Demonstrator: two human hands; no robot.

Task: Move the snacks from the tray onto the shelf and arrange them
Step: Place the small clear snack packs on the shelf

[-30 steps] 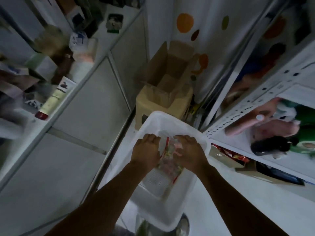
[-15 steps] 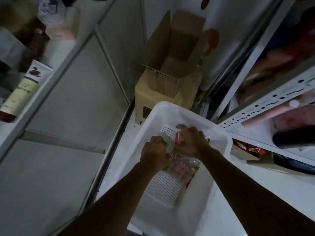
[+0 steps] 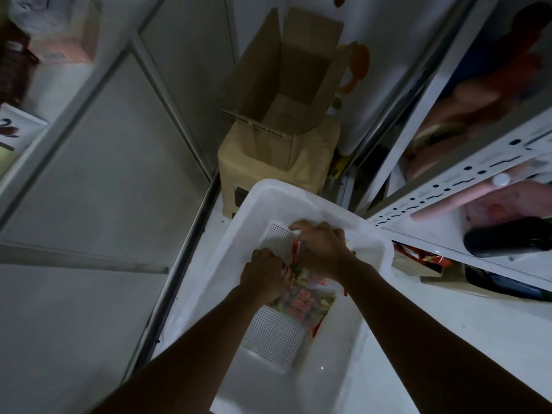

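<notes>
A white plastic tray (image 3: 263,198) with a perforated bottom sits low in front of me. Inside it lies a clear snack packet (image 3: 307,303) with red and green print. My left hand (image 3: 263,276) reaches into the tray and grips the packet's left edge with curled fingers. My right hand (image 3: 322,249) covers the packet's far end, its fingers curled around the top of the packet. The white metal shelf (image 3: 448,192) stands to the right of the tray, with pink and dark items on it.
An open cardboard box (image 3: 283,85) rests on a beige plastic stool (image 3: 268,174) just beyond the tray. A grey cabinet wall (image 3: 104,174) runs along the left. Red snack packets (image 3: 418,255) lie on the lower shelf at right.
The view has tilted down and nearer to the tray. Both hands stay in the tray on the packet, the right hand now further toward the tray's far wall.
</notes>
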